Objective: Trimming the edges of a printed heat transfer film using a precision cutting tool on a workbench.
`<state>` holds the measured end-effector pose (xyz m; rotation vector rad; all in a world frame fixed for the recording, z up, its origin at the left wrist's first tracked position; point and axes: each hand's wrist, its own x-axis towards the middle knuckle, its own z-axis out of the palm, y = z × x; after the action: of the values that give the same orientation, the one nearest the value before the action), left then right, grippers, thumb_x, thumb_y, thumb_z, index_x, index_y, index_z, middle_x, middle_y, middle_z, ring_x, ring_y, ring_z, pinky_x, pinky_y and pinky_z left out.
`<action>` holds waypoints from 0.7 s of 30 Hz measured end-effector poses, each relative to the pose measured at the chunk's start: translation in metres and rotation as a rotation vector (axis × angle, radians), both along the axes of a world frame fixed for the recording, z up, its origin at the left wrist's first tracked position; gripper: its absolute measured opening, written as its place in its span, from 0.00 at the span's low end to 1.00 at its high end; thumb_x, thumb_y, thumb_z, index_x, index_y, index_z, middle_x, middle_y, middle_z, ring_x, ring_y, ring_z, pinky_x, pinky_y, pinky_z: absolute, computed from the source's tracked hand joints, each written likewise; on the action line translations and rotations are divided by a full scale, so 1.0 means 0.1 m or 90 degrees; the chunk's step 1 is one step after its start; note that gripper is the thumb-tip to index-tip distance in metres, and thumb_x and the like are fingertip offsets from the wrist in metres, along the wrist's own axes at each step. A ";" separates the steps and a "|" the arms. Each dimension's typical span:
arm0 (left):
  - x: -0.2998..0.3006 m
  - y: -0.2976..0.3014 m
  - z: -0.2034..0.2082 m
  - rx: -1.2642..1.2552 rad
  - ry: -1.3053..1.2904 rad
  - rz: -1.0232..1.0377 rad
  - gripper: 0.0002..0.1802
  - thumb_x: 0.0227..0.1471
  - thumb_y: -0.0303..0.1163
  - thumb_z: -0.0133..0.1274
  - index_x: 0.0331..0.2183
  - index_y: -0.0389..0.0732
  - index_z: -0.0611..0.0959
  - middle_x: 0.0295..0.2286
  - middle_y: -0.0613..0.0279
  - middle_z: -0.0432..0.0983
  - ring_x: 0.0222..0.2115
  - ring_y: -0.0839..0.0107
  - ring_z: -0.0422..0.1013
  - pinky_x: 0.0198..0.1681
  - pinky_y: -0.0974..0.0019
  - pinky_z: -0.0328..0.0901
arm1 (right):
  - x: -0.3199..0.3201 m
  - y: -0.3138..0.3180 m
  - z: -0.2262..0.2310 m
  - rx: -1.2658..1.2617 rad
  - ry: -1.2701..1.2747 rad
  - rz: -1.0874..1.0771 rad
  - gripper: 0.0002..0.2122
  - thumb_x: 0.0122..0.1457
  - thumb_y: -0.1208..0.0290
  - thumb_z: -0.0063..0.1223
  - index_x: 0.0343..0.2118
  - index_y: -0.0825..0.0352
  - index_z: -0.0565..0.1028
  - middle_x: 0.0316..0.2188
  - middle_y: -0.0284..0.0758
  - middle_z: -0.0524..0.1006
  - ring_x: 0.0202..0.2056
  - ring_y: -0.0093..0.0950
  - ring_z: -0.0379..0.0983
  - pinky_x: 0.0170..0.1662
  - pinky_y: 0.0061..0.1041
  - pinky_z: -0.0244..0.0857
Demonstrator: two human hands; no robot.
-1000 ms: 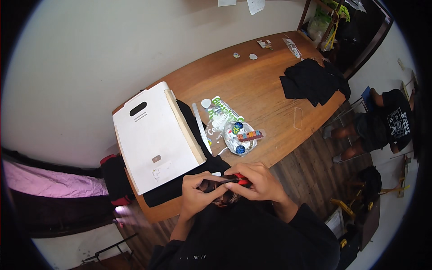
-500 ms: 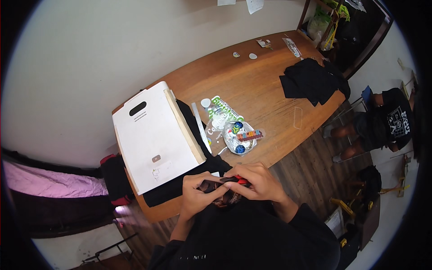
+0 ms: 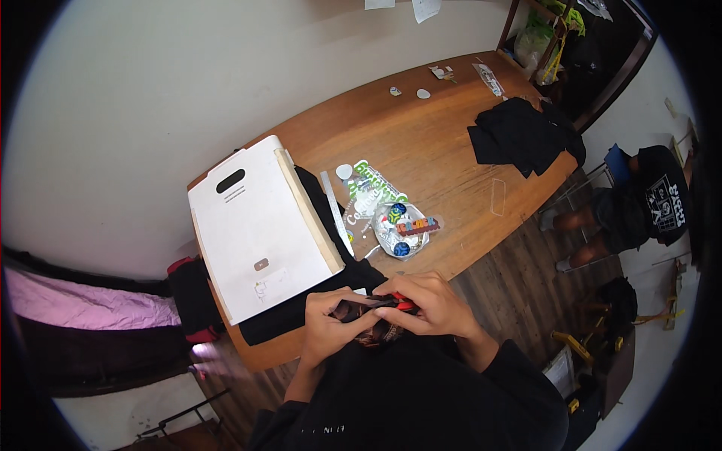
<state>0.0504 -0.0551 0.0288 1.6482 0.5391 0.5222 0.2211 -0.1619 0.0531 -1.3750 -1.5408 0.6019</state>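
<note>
Close to my chest, at the table's near edge, both hands are closed round a dark printed piece point(image 3: 378, 334) with brownish picture print. My left hand point(image 3: 325, 327) pinches its left side between thumb and fingers. My right hand point(image 3: 430, 304) grips a small red-and-black thing point(image 3: 407, 304) against the piece's upper edge; its kind is mostly hidden by the fingers. The two thumbs nearly meet in the middle. Just beyond them, black cloth point(image 3: 278, 319) lies on the table, partly under a white boxy machine point(image 3: 252, 225) with a dark handle slot.
A ruler point(image 3: 336, 213), cut-out stickers point(image 3: 374, 183) and a clear bag of badges point(image 3: 383, 242) lie on the wooden table point(image 3: 444, 158). Folded black clothing point(image 3: 511, 135) is at the far right. Past the table's right side, a person point(image 3: 647, 199) in dark clothes is near the wall.
My right fingers and the red-and-black thing have shifted slightly against the printed piece. Both hands stay in nearly the same place. The person at the right has moved a little.
</note>
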 end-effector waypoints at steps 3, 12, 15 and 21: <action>0.01 -0.01 0.02 -0.014 -0.001 0.009 0.10 0.38 0.26 0.65 0.27 0.35 0.85 0.16 0.66 0.72 0.15 0.85 0.61 0.17 0.79 0.50 | -0.01 0.00 -0.02 0.007 0.003 -0.008 0.12 0.50 0.70 0.60 0.34 0.73 0.74 0.24 0.42 0.76 0.25 0.36 0.75 0.27 0.27 0.66; 0.02 -0.01 0.03 -0.009 -0.003 0.014 0.09 0.38 0.26 0.65 0.27 0.35 0.84 0.16 0.66 0.73 0.14 0.86 0.61 0.16 0.79 0.50 | -0.06 0.00 -0.10 0.029 0.008 -0.032 0.11 0.52 0.69 0.58 0.32 0.72 0.74 0.24 0.41 0.76 0.25 0.37 0.75 0.27 0.27 0.66; 0.01 -0.01 -0.01 -0.003 0.004 0.018 0.08 0.38 0.25 0.65 0.26 0.35 0.84 0.16 0.67 0.73 0.14 0.86 0.61 0.16 0.79 0.50 | -0.08 0.01 -0.11 0.037 0.005 -0.044 0.11 0.54 0.67 0.56 0.31 0.71 0.73 0.23 0.41 0.76 0.24 0.37 0.75 0.26 0.28 0.66; 0.05 -0.03 0.00 -0.004 -0.030 0.016 0.06 0.37 0.21 0.63 0.24 0.31 0.83 0.15 0.68 0.70 0.15 0.86 0.58 0.17 0.79 0.48 | -0.07 0.02 -0.03 0.021 0.005 -0.046 0.11 0.54 0.67 0.56 0.31 0.70 0.73 0.23 0.41 0.76 0.24 0.37 0.75 0.25 0.27 0.65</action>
<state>0.0553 -0.0577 0.0287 1.6218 0.5265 0.5756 0.2145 -0.1599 0.0501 -1.3952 -1.4819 0.5344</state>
